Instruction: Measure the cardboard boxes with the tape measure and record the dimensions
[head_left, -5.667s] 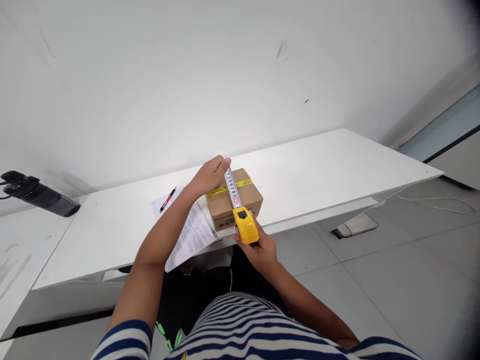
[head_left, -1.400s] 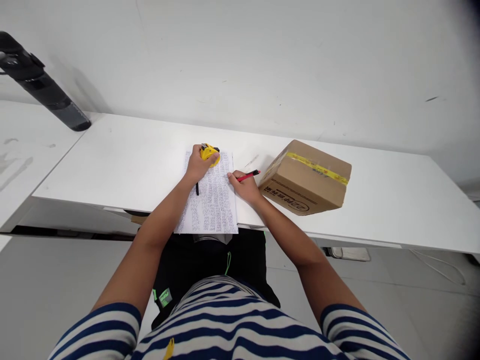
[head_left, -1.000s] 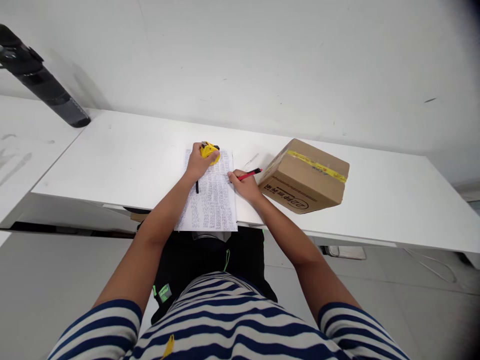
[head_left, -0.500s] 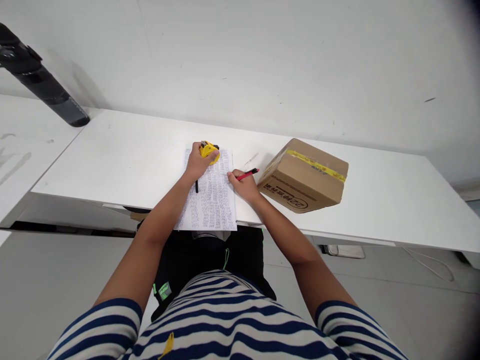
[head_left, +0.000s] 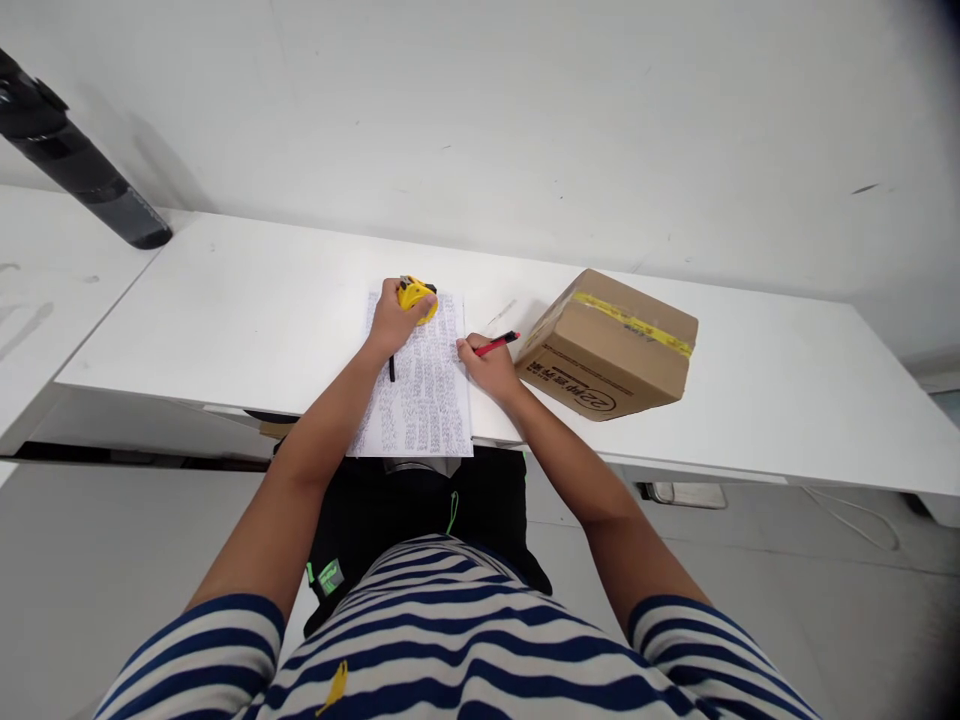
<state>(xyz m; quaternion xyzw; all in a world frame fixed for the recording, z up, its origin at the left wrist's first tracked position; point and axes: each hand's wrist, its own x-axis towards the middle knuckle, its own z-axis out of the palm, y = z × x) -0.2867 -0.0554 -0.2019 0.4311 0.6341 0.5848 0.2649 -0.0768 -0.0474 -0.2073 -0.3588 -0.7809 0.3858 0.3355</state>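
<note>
My left hand (head_left: 394, 320) is closed around a yellow tape measure (head_left: 415, 294) and rests on the top left of a sheet of paper (head_left: 420, 395) covered in dense writing. My right hand (head_left: 486, 368) grips a red pen (head_left: 496, 344) with its tip on the paper's right edge. A black strap hangs from the tape measure beside my left wrist. A brown cardboard box (head_left: 611, 345) sealed with yellow tape lies just right of my right hand, apart from it.
The white table (head_left: 247, 310) runs along a white wall, and the paper overhangs its near edge. A black cylindrical object (head_left: 75, 165) leans at the far left. Grey floor lies below, with a flat device (head_left: 686, 493) and a cable under the table.
Since the earliest frame the tape measure left the box and went to my left hand, and my right hand took the pen. Over the last second both hands stay on the paper.
</note>
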